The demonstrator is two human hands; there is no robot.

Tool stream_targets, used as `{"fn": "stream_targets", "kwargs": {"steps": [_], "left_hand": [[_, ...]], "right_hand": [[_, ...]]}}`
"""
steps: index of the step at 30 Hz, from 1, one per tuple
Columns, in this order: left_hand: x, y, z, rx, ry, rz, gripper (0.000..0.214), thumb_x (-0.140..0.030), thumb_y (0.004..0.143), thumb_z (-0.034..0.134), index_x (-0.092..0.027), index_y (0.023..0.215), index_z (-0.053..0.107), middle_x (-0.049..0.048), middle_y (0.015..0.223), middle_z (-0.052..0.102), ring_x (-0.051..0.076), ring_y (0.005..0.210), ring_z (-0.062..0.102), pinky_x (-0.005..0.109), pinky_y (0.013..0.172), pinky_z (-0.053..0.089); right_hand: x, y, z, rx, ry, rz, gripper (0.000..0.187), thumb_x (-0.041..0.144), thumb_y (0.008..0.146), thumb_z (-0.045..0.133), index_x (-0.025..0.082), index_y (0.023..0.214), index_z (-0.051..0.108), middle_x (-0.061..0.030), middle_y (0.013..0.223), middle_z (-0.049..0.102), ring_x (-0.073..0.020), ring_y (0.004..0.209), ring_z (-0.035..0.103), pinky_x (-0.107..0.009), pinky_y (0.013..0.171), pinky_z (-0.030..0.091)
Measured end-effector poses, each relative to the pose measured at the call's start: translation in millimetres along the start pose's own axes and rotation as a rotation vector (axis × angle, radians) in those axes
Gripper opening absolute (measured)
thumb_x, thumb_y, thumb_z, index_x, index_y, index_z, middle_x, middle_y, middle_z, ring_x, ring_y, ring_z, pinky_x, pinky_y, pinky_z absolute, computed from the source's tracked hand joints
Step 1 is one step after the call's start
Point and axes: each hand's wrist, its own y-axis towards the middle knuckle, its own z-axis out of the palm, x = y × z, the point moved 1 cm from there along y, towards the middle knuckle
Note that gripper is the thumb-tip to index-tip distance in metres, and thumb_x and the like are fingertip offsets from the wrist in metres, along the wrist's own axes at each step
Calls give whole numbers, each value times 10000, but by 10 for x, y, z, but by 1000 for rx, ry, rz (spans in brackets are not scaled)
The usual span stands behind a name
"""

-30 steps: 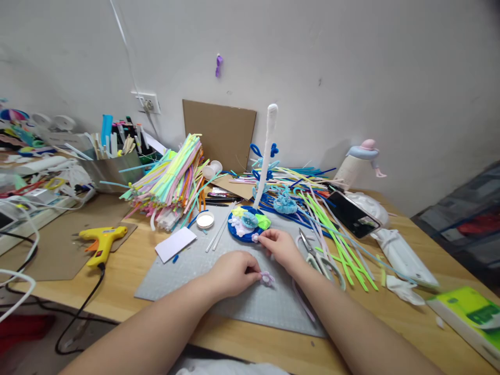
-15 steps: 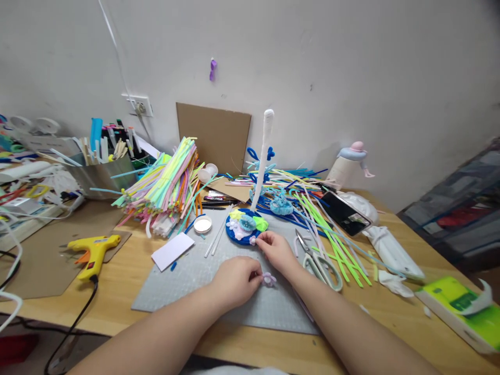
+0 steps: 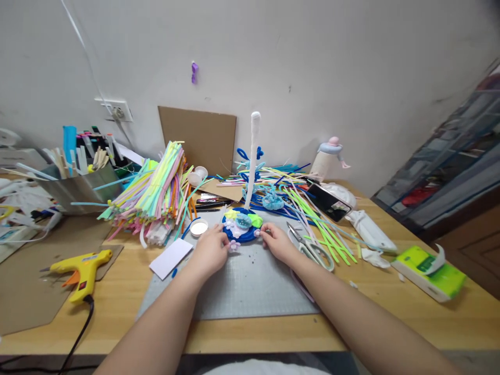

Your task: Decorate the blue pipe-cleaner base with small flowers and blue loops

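Observation:
A round blue pipe-cleaner base point(image 3: 245, 238) lies on the grey cutting mat point(image 3: 250, 291), with a tall white fuzzy post point(image 3: 253, 156) rising from its back. Yellow, green, white and light-blue pieces point(image 3: 244, 222) sit on top of it. My left hand point(image 3: 211, 250) is closed at the base's front left, pinching a small lilac flower point(image 3: 234, 245). At the front right edge my right hand point(image 3: 275, 241) pinches another small pale-pink flower point(image 3: 257, 233), close against the base. Whether that flower touches the base I cannot tell.
Scissors point(image 3: 312, 249) lie right of my right hand beside green pipe cleaners point(image 3: 318, 224). A pipe-cleaner bundle point(image 3: 156, 192), a white card point(image 3: 171, 258) and a yellow glue gun point(image 3: 84, 268) are to the left. A phone point(image 3: 328, 202) and a tissue pack point(image 3: 429, 273) are on the right.
My left hand has moved forward and left with the lilac flower, from the front of the mat to the base's edge. My right hand stays by the base. The view has shifted.

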Motion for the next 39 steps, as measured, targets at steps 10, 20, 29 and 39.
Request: {"fn": "stream_targets", "kwargs": {"steps": [10,20,29,39], "left_hand": [[-257,-122,123,-40,-134,5,102,-249,741,556,-202,662,600,81,1094,627,240,1157,462,421,976,292],[11,174,219,-19,-293,-103,143,-228,709,552,-199,576,511,92,1236,540,232,1285,300,512,1051,32],[79,181,140,-25,-365,-169,155,-196,677,540,-198,533,483,77,1187,583,243,1271,322,504,1050,27],[-255,-80,46,-32,-630,-79,170,-308,739,476,-170,653,527,-8,622,577,144,629,528,233,601,378]], "right_hand": [[-55,84,-150,-116,186,169,196,385,756,477,204,818,436,67,493,534,-53,270,376,-148,279,240],[19,27,-194,-134,324,276,211,399,762,490,208,831,434,91,368,432,-79,282,420,-131,276,248],[23,13,-167,-66,276,269,278,448,730,504,199,845,462,92,350,441,-84,267,409,-140,278,235],[24,0,-228,85,234,301,235,391,678,594,172,719,521,86,356,417,-30,270,261,-138,297,137]]}}
